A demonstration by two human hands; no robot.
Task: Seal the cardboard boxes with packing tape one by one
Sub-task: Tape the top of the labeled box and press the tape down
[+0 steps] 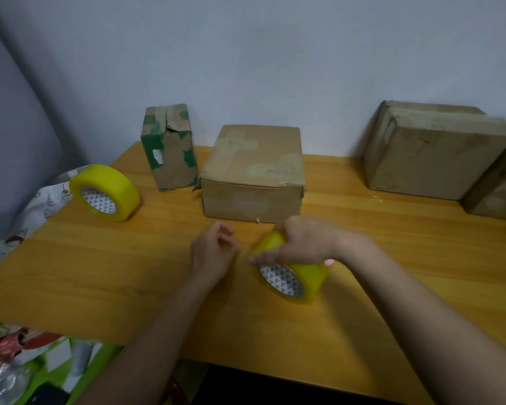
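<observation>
1. Near left corner, below the table edge: a blurred clutter of red, green and clear wrapping; individual items can't be made out.
2. Right hand clamps down over the top of a yellow tape roll, which stands on edge on the wooden table. Thumb lies along the roll's near face; a fingertip shows at its far right side. Hand covers the roll's upper half.
3. Left hand just beside the roll, fingers loosely curled toward it. Fingertips blurred; whether they pinch a tape end, cannot tell.
4. Middle cardboard box sits directly behind the hands, flaps down, old tape patches on top. Contents hidden.
5. Second yellow tape roll at the left table edge, on edge, untouched.
6. Patterned cloth off the left edge, partly behind that roll.
7. Tall box with green print stands upright, far left, top seam torn.
8. Large cardboard box far right against the wall; another box beside it, cut off by the frame.
</observation>
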